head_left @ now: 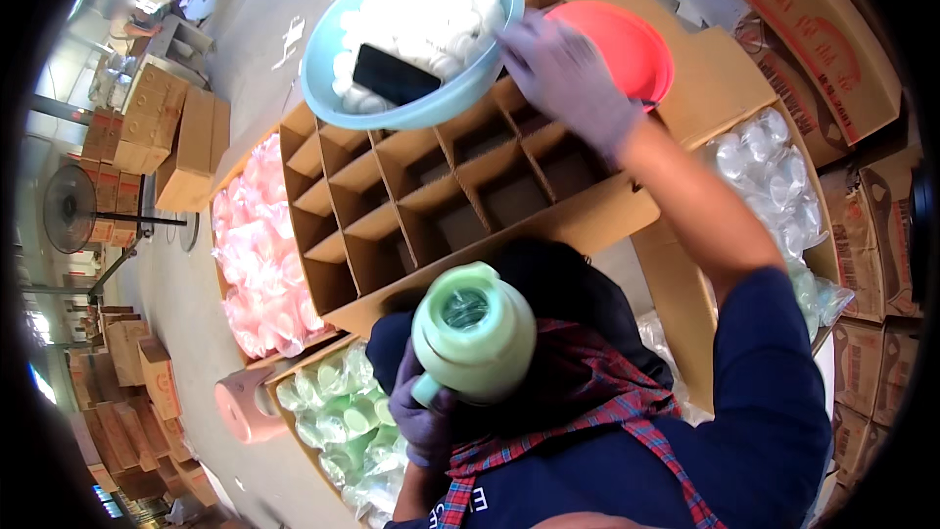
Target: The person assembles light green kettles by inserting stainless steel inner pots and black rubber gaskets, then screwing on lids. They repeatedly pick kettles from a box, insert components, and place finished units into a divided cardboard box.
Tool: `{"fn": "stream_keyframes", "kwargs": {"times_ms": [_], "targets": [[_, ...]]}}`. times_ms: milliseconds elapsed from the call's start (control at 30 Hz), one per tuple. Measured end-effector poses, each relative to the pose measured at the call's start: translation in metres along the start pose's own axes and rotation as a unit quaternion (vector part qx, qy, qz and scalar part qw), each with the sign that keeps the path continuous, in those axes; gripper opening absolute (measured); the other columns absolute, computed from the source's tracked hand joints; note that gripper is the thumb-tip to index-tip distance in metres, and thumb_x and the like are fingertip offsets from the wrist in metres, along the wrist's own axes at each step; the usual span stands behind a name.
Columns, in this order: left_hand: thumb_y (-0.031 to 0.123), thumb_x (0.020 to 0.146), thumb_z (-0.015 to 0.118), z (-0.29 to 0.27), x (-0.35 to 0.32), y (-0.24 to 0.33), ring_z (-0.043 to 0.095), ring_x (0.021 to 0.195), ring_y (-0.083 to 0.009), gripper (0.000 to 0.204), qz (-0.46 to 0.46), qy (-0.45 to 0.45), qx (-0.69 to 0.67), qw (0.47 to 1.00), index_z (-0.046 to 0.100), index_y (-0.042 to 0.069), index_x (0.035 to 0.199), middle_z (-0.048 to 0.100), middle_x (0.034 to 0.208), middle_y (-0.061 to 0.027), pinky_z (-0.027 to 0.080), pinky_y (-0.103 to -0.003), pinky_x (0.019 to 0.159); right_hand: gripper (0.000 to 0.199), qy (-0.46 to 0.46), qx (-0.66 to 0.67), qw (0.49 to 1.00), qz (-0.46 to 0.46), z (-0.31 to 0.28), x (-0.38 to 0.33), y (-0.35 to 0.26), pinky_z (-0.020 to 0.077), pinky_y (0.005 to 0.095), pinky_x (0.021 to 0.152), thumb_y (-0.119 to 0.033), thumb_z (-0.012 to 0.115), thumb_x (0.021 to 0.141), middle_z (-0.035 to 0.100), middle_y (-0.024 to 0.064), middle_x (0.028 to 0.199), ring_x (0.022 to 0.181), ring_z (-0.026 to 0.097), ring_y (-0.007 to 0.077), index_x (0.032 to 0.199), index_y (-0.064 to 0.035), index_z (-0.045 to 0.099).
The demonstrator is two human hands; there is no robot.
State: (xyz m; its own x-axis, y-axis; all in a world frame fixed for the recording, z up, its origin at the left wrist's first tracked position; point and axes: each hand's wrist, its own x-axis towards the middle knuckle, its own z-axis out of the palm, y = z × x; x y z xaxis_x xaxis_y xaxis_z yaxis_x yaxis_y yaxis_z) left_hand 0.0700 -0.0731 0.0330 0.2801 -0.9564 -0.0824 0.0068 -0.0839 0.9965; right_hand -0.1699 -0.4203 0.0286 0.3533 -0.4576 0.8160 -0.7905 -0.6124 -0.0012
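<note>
My left hand (423,421), in a purple-grey glove, is closed round the handle of a pale green vacuum jug (480,353). The jug is tilted with its open mouth toward me, and a shiny liner shows inside. My right hand (568,73), gloved the same way, is stretched out over the divided box, its loosely extended fingers at the right rim of a light blue basin (323,88). White round caps (431,15) fill that basin, and a black phone (395,74) lies on them. Partly behind my right hand sits a red basin (636,49).
Below the basins stands a cardboard box with divider cells (421,191). Around it are boxes of bagged pink parts (259,245), green parts (357,416) and clear parts (769,162). A pink jug (250,407) stands on the floor; a fan (73,206) and stacked cartons (152,118) are at left.
</note>
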Motion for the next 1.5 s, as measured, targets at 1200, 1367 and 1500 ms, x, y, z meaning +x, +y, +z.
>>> {"fn": "stream_keyframes", "kwargs": {"times_ms": [1200, 1367, 1500], "targets": [[0.022, 0.075, 0.088, -0.003, -0.033, -0.049, 0.061, 0.125, -0.0331, 0.034, 0.080, -0.056, -0.043, 0.994, 0.071, -0.006, 0.078, 0.054, 0.142, -0.0286, 0.047, -0.038, 0.103, 0.067, -0.308, 0.435, 0.846, -0.024, -0.180, -0.088, -0.148, 0.0346, 0.0537, 0.113, -0.045, 0.062, 0.092, 0.048, 0.0252, 0.144, 0.133, 0.046, 0.0460, 0.142, -0.0018, 0.052], [0.023, 0.077, 0.086, 0.000, -0.038, -0.022, 0.065, 0.117, -0.0281, 0.031, 0.005, -0.015, 0.023, 1.000, 0.076, -0.003, 0.091, 0.060, 0.139, -0.0195, 0.051, -0.033, 0.097, 0.085, -0.361, 0.416, 0.832, 0.062, -0.180, -0.079, -0.152, 0.0264, 0.0482, 0.119, -0.043, 0.075, 0.082, 0.040, 0.0271, 0.153, 0.147, 0.031, 0.0438, 0.149, -0.0013, 0.042], [0.023, 0.079, 0.086, -0.006, -0.074, -0.010, 0.046, 0.139, -0.0382, 0.051, 0.207, -0.139, -0.024, 0.968, 0.066, 0.001, 0.120, 0.044, 0.150, -0.0290, 0.036, -0.041, 0.113, 0.093, -0.284, 0.505, 0.764, 0.283, -0.213, -0.069, -0.151, 0.0487, 0.0368, 0.098, -0.039, 0.063, 0.080, 0.058, 0.0188, 0.126, 0.111, 0.062, 0.0264, 0.156, 0.0026, 0.030]]}}
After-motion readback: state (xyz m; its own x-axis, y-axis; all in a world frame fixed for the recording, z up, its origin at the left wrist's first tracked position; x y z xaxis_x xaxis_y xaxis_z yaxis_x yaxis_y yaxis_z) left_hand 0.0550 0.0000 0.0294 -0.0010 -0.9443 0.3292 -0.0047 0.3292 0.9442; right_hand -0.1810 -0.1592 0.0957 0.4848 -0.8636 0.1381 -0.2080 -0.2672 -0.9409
